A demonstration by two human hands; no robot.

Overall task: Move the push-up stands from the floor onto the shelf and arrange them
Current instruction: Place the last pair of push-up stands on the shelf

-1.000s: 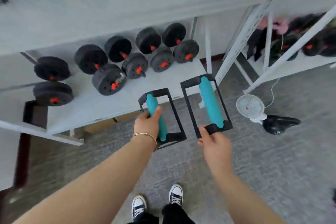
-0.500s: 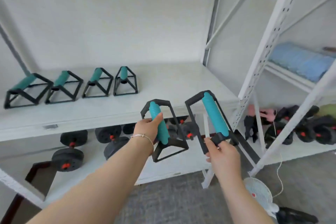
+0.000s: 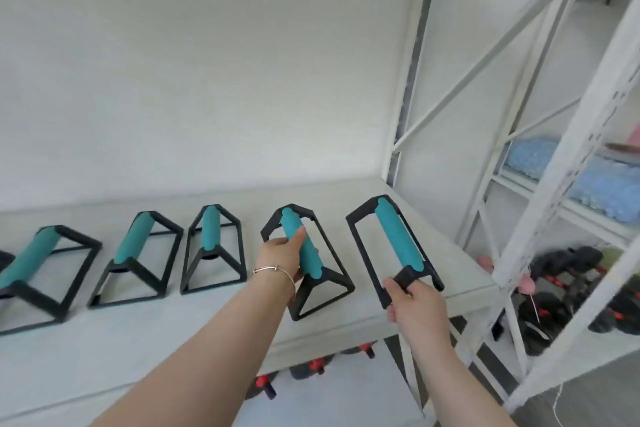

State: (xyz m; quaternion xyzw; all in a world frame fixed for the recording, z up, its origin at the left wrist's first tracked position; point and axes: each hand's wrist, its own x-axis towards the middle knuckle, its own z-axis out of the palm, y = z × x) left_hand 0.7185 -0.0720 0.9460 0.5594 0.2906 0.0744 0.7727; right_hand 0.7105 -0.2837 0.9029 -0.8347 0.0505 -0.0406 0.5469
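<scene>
Black-framed push-up stands with teal grips stand in a row on the white shelf (image 3: 346, 322). Three of them, the left stand (image 3: 34, 260), the second stand (image 3: 135, 243) and the third stand (image 3: 211, 239), rest there untouched. My left hand (image 3: 280, 253) is closed around the teal grip of a fourth stand (image 3: 304, 253), which sits on or just above the shelf. My right hand (image 3: 412, 298) grips the near end of a fifth stand (image 3: 394, 239), held tilted over the shelf's right end.
A white upright post (image 3: 412, 62) bounds the shelf on the right. A second rack (image 3: 561, 191) at right holds blue towels (image 3: 568, 170) and dark dumbbells (image 3: 571, 274) lower down. More dumbbells (image 3: 311, 366) lie under the shelf.
Both hands have lifted the two stands from near the floor up to the shelf level. The stands now sit in line with the row, to its right.
</scene>
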